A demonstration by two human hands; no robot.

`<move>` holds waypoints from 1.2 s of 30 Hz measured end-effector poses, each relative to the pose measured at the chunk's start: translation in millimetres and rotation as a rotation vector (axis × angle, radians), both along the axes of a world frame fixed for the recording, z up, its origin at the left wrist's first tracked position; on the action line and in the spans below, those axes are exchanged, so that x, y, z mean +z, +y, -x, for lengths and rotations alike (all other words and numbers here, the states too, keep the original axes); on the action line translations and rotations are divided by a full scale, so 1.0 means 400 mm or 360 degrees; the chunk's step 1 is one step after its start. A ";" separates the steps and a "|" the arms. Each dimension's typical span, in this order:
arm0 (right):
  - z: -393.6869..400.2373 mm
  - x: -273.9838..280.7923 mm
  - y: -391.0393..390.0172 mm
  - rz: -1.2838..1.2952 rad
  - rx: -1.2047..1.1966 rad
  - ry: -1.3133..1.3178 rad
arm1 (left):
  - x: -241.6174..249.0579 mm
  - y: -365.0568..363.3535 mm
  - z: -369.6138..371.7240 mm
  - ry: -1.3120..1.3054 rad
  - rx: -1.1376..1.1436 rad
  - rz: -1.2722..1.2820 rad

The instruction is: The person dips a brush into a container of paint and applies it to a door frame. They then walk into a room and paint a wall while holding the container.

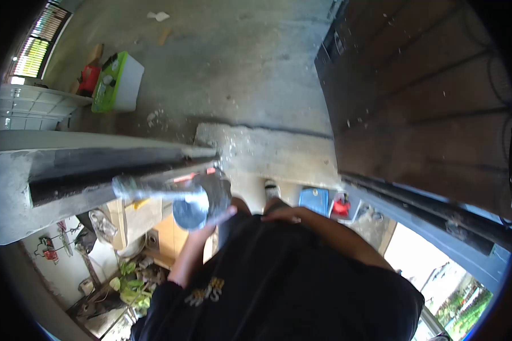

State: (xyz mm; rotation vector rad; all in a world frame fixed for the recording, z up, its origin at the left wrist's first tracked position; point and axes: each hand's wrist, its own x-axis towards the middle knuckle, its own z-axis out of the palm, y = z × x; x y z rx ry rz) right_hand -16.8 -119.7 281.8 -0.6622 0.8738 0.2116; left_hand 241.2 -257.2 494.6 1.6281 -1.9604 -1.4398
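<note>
My left hand (209, 227), mostly hidden by what it carries, holds up a blurred bundle in front of my waist. One part of the bundle is a round blue-grey object (190, 213) with a shiny pale rim. A dark grey piece (215, 190) lies against it, and a long clear or silvery part (136, 188) sticks out to the left. Their exact kinds cannot be told. My right hand (281, 212), wearing a ring, rests against the front of my black shirt (301, 273); its fingers are partly hidden.
A raised concrete step (279, 150) crosses the doorway ahead. Door frames (96, 170) stand close on the left, and a large dark panel (421, 85) on the right. A green and white box (122, 82) sits on the far floor. Near my feet are a blue container (314, 200) and a red item (341, 206).
</note>
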 end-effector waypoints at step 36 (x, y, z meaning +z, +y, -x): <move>0.606 1.616 -0.912 0.1159 -0.0269 -0.1436 | 0.655 -0.807 0.364 0.0505 0.0072 0.0714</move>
